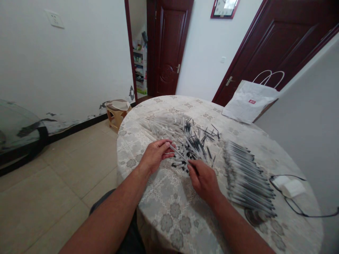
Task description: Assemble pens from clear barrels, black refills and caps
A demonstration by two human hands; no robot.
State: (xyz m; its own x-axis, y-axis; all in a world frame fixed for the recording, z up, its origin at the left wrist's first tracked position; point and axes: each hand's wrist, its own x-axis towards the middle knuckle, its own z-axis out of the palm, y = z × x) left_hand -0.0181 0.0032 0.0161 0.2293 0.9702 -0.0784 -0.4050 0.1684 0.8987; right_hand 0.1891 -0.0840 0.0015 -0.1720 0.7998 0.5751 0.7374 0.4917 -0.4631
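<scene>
"What have you got there?"

"A tube (180,152), slim, straight and pale, just over the near side of a heap. My left hand (158,154) pinches one end between thumb and fingers; my right hand (203,178) is curled round the other."

"And the heap?"

"Whitish tubes (164,124) lie fanned on the left, thin black rods (196,143) criss-cross on the right, and stubby black and pale bits (182,163) gather in front, under my work."

"To your right?"

"A row of grey pens (249,176), dark-tipped, laid side by side. Past them, thin dark-rimmed glasses (293,207) lie around a soft-looking white wad (293,188)."

"Any containers?"

"A white bag (250,100) with looped handles and a small red label stands at the table's far right; I can't see inside. Through the doorway, a shelf (144,77) holds small goods, too blurred to name."

"What's underneath it all?"

"A cloth (172,204), cream and grey, flowered, over the round table. Near it, a tan stool (116,118) bears something flat and pale."
</scene>
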